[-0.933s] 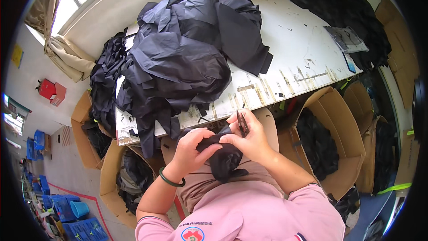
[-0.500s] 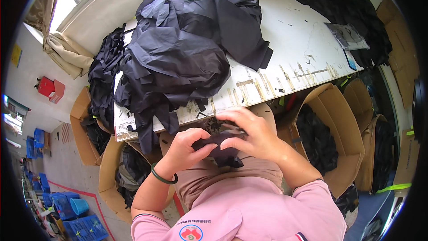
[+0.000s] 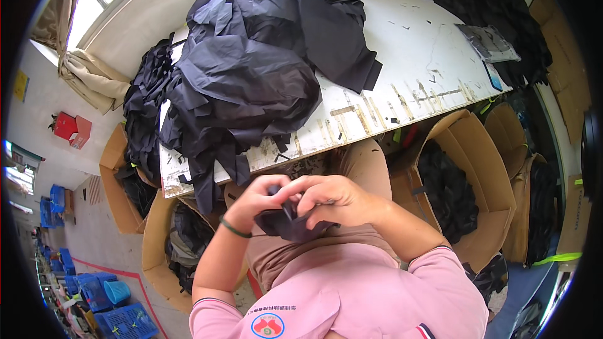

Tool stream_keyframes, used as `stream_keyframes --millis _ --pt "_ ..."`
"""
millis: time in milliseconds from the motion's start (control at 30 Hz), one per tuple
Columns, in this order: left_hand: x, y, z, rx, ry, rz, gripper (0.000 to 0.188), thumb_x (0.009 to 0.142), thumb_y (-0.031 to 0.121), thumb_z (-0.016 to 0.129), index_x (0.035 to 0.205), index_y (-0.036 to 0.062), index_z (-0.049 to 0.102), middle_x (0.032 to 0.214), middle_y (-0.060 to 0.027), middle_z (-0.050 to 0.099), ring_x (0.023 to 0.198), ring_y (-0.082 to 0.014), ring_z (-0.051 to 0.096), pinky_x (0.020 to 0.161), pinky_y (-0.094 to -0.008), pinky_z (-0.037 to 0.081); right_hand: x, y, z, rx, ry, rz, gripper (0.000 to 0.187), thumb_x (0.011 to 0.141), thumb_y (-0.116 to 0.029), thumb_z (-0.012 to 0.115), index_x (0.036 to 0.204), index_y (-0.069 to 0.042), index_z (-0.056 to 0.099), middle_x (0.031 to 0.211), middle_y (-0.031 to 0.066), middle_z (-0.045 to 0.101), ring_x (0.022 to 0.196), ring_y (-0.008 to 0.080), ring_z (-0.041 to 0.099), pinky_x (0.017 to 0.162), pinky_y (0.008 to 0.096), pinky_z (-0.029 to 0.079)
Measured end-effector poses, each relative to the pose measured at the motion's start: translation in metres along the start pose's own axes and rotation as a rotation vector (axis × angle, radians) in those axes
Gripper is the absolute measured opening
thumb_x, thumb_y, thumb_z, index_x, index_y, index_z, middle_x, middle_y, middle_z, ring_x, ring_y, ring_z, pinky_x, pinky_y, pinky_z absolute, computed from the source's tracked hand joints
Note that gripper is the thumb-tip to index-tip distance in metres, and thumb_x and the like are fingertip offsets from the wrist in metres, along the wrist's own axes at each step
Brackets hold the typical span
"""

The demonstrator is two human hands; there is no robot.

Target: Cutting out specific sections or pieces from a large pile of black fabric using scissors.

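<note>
A small piece of black fabric (image 3: 290, 226) hangs over my lap, just in front of the table's near edge. Its upper part is pinched by my left hand (image 3: 256, 202), which is closed with thumb and fingers together and has a dark green bangle at the wrist. Curled in from the other side, my right hand (image 3: 336, 198) is closed on the same cloth, its fingertips close to those of the left. A small greyish sliver shows among the right fingers; I cannot make out what it is.
A large heap of black fabric (image 3: 251, 81) covers the left of the white table (image 3: 402, 31), overhanging its front edge. More black cloth (image 3: 496, 12) and a plastic-wrapped packet (image 3: 488, 44) lie far right. Cardboard boxes (image 3: 493, 182) holding black cloth stand below on both sides.
My hands have come together over the fabric. The right hand has dropped toward my lap and its fingers have curled in. The cloth has shifted left and hangs wider below the hands.
</note>
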State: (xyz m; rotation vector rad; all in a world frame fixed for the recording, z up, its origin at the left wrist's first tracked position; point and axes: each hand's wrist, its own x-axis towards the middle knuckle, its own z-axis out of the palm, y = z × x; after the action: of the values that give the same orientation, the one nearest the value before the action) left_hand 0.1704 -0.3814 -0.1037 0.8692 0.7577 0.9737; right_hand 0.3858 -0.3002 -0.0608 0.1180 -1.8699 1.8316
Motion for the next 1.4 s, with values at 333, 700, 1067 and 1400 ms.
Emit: stream_keyframes --millis 333,700,1067,1400 --pt "0.018 -0.029 0.016 0.367 0.429 0.304 0.027 0.086 0.004 0.064 0.111 -0.0019 0.057 0.110 -0.0077 0.060 0.103 -0.0148 0.056 0.092 -0.0281 0.043 -0.008 -0.010 -0.012 -0.228 0.301 0.092 0.015 0.077 0.001 0.072 0.087 -0.002 0.060 0.081 0.0039 0.056 0.074 0.0130 0.052 0.064 0.0266 0.042" --pt "-0.003 -0.022 0.061 0.214 0.416 0.397 0.017 0.082 -0.011 0.063 0.095 -0.0003 0.060 0.093 -0.0035 0.061 0.087 -0.0093 0.057 0.078 -0.0230 0.046 -0.009 0.003 -0.014 -0.232 0.245 0.341 0.017 0.085 -0.015 0.068 0.091 0.000 0.061 0.079 0.0072 0.060 0.073 0.0140 0.054 0.070 0.0288 0.044" --pt "0.002 -0.033 0.059 0.039 0.435 0.492 0.013 0.082 -0.011 0.061 0.085 0.0021 0.060 0.098 -0.0050 0.059 0.087 -0.0105 0.055 0.079 -0.0244 0.043 -0.020 0.016 0.006 0.412 0.482 0.516 0.015 0.091 -0.014 0.062 0.101 -0.003 0.061 0.076 -0.0023 0.056 0.063 0.0028 0.045 0.054 0.0203 0.036" --pt "0.003 -0.031 0.062 0.084 0.336 0.507 0.014 0.079 -0.011 0.062 0.085 0.0011 0.058 0.117 -0.0127 0.056 0.105 -0.0183 0.057 0.094 -0.0315 0.044 -0.027 0.032 0.005 0.777 0.452 0.640 0.023 0.087 -0.013 0.068 0.103 -0.008 0.052 0.072 -0.0060 0.045 0.049 0.0003 0.032 0.042 0.0186 0.022"
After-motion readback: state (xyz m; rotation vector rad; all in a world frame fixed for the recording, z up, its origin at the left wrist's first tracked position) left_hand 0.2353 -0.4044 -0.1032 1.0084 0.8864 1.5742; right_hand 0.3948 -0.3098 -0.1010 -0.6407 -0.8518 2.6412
